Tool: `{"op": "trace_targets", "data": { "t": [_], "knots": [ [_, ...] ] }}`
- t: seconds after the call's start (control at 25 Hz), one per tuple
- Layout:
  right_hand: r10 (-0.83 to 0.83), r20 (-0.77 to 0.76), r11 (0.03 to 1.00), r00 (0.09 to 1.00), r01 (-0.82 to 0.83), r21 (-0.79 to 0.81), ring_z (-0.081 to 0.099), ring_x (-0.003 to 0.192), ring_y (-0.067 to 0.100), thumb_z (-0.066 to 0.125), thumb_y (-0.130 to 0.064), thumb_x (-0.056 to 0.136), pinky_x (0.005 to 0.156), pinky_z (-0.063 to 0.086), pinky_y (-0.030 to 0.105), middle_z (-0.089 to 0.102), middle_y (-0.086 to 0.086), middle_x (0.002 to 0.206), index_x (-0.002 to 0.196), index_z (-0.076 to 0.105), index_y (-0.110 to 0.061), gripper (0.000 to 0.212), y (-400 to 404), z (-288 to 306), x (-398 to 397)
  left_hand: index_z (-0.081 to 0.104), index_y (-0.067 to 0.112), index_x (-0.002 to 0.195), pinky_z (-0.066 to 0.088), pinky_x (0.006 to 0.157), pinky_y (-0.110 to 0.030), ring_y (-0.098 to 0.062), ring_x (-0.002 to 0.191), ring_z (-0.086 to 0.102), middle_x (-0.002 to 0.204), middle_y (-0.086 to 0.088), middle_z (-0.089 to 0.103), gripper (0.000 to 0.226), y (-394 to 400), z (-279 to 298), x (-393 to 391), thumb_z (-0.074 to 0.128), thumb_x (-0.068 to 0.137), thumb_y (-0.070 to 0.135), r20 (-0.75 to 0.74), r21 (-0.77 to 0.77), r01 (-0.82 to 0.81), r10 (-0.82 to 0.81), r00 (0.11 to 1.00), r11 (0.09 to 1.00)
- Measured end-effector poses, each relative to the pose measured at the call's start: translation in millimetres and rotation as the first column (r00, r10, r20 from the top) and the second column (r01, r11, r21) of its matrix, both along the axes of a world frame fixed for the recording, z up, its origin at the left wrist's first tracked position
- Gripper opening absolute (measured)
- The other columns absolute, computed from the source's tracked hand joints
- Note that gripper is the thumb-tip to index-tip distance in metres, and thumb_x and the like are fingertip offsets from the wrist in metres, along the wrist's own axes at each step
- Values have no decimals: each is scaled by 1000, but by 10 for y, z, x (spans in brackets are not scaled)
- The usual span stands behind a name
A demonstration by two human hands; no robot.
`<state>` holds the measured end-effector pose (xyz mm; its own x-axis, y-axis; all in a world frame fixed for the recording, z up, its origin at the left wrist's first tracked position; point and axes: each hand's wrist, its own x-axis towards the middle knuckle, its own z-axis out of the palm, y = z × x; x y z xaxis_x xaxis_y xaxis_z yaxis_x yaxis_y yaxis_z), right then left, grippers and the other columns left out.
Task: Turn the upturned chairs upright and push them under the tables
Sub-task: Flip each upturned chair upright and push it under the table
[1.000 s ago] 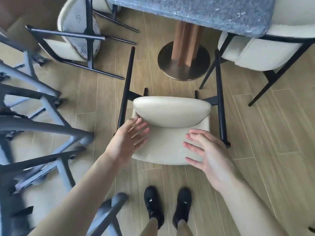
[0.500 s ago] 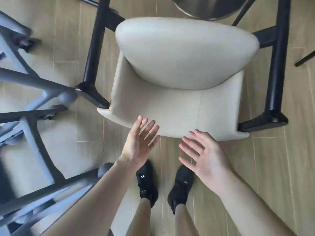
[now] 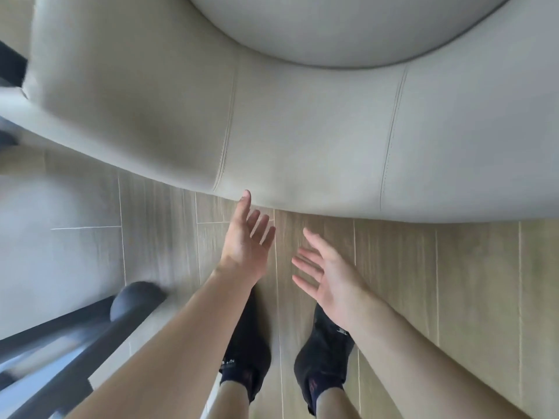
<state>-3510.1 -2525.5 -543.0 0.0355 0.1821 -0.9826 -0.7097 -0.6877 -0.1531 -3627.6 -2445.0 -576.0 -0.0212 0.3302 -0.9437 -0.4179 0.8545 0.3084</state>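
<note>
A cream upholstered chair (image 3: pixel 302 125) fills the upper half of the head view, very close; its curved backrest runs across the frame and the rounded seat cushion (image 3: pixel 348 25) shows at the top. My left hand (image 3: pixel 245 246) is open, fingers spread, with one fingertip at the backrest's lower edge. My right hand (image 3: pixel 326 273) is open too, palm turned inward, a little below the backrest and apart from it. Neither hand holds anything. The chair's legs are out of view except a dark piece at the far left (image 3: pixel 10 68).
Dark metal legs of another chair (image 3: pixel 75 343) cross the lower left, ending in a rounded foot. My two feet in black shoes (image 3: pixel 248 352) stand on the wooden plank floor (image 3: pixel 453 297) just below the hands.
The view has dropped much closer to the cream chair, which now fills the frame. Both hands came off the backrest and hang open just below its edge.
</note>
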Motion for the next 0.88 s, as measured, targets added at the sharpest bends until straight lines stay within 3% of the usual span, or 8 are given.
{"op": "trace_targets", "data": {
  "t": [0.08,0.24,0.32,0.44,0.52,0.6,0.76,0.88],
  "knots": [
    [-54,7,998,999,54,-22,68,106,17,79,-42,81,91,57,42,66,4,120,105,60,-25,35,-17,-371,-31,46,21,142,43,111,-38,-19,130,52,149,-2,47,69,21,-362,21,73,86,49,-44,20,-18,19,999,1000],
    [-75,65,996,995,78,-43,67,108,17,81,-46,77,89,59,37,63,5,123,109,56,-24,46,126,-933,-34,43,29,132,35,118,-38,-19,142,42,148,-3,44,61,131,-890,-10,73,84,52,-57,124,-62,70,996,990],
    [-171,80,985,982,173,-17,65,110,17,81,-50,75,91,58,36,59,4,128,117,53,-27,56,250,-1142,-20,42,29,128,36,117,-38,-18,138,44,138,-2,45,58,201,-1111,-86,72,85,54,-77,154,-51,63,995,987],
    [-324,81,946,942,323,24,65,109,18,78,-59,71,87,59,35,54,6,137,132,48,-26,76,343,-1354,10,45,24,125,42,112,-37,-17,111,56,116,1,53,56,319,-1350,-233,67,87,58,-112,219,-67,93,989,973],
    [-397,89,918,914,395,36,64,110,20,78,-62,67,89,57,36,53,6,139,136,48,-22,85,323,-1440,38,44,19,134,45,112,-40,-16,111,62,121,1,60,66,399,-1438,-324,63,88,62,-120,275,-110,148,982,955],
    [-433,163,901,886,430,55,63,113,18,79,-61,61,90,56,35,57,2,136,127,54,-26,79,290,-1532,98,45,21,137,46,112,-41,-17,118,64,132,-3,61,65,426,-1535,-384,55,90,66,-102,315,-94,132,986,945],
    [-535,237,845,811,520,127,62,115,12,89,-47,60,93,53,34,68,-8,125,117,62,-32,65,307,-1621,268,55,31,130,52,104,-36,-12,115,68,127,5,70,57,421,-1668,-259,44,91,71,-48,355,-96,121,992,930],
    [-596,239,803,767,570,173,65,112,10,90,-44,63,98,51,37,71,-11,120,122,63,-32,66,395,-1637,351,59,32,131,51,106,-39,-12,120,65,128,7,71,53,416,-1686,-134,50,91,66,-54,367,-65,91,994,928]
  ]
}}
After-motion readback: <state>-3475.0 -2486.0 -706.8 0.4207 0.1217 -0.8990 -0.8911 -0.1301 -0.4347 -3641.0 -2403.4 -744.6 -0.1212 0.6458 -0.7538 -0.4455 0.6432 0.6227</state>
